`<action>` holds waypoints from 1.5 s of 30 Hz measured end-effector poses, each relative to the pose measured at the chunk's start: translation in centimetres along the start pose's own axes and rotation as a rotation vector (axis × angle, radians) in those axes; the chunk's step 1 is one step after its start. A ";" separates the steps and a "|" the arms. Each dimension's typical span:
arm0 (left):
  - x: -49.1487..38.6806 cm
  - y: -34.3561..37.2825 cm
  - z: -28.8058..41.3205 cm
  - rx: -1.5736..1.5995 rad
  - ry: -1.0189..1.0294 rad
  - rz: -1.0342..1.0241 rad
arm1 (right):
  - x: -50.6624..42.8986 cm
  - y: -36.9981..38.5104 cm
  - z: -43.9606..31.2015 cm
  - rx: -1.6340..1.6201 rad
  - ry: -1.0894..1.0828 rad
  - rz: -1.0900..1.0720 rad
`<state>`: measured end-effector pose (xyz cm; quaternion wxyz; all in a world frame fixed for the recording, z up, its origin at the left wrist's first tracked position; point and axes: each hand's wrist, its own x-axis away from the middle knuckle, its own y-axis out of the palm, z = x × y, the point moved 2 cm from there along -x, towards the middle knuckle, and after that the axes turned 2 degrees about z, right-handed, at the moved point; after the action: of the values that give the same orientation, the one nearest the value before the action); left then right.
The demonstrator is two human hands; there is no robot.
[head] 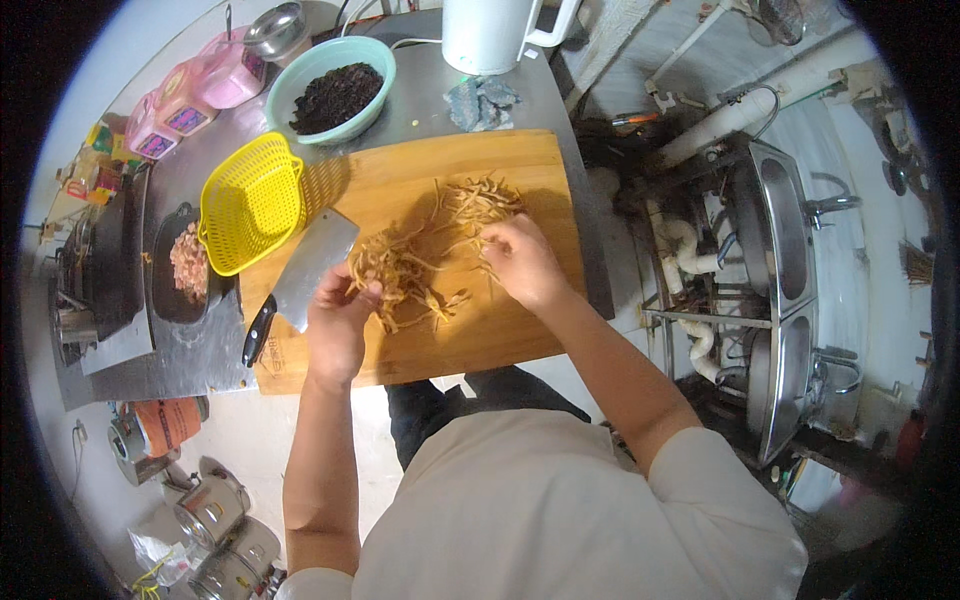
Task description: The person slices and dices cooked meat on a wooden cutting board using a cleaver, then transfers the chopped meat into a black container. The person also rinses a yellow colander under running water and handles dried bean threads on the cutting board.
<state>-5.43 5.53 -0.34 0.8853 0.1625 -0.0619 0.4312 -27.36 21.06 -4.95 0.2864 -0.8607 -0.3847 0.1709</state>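
On a wooden cutting board (457, 345) lie two piles of thin yellow-brown strands, which look like dried lily buds. My left hand (341, 315) grips the edge of the left pile (394, 266) between thumb and fingers. At the right pile (484, 201), my right hand (521, 259) has its fingers curled in at the lower side, with a few strands by the fingertips; its hold is hard to make out. A cleaver (311, 262) with a black handle lies flat on the board, just left of my left hand. A yellow plastic basket (251, 206) rests at the board's upper left corner.
Behind the board stand a mint-green bowl (382, 94) of dark shredded food, a crumpled blue-grey cloth (481, 103) and a white pitcher (484, 37). A black tray (166, 281) of chopped pinkish meat is left of the basket. Pink-lidded tubs (184, 105) line the wall; steel sinks (780, 225) are at right.
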 end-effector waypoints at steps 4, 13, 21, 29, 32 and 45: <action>-0.4 0.7 3.0 0.058 0.068 -0.015 | -0.7 1.4 -1.0 0.280 -0.012 -0.072; 0.8 -1.8 -1.2 -1.069 0.272 0.045 | -0.6 0.3 0.1 -0.080 0.185 0.055; 2.6 -0.2 -5.8 -1.144 0.473 -0.178 | 0.4 1.7 -3.2 -0.319 0.267 -0.161; 3.3 -5.3 -4.5 -0.997 0.300 0.182 | 0.8 3.8 -3.9 -0.044 0.142 -0.215; 3.1 -5.9 -3.6 -1.000 0.387 0.268 | 0.1 3.7 -3.8 -0.042 0.098 -0.110; 4.0 -4.8 -4.1 -0.936 0.166 0.208 | -6.1 -0.8 -1.3 -0.114 0.283 -0.062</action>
<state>0.69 7.20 -4.33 0.8176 -0.2950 -0.1944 0.4547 -31.11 16.40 -2.97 0.2934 -0.8788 -0.3760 0.0167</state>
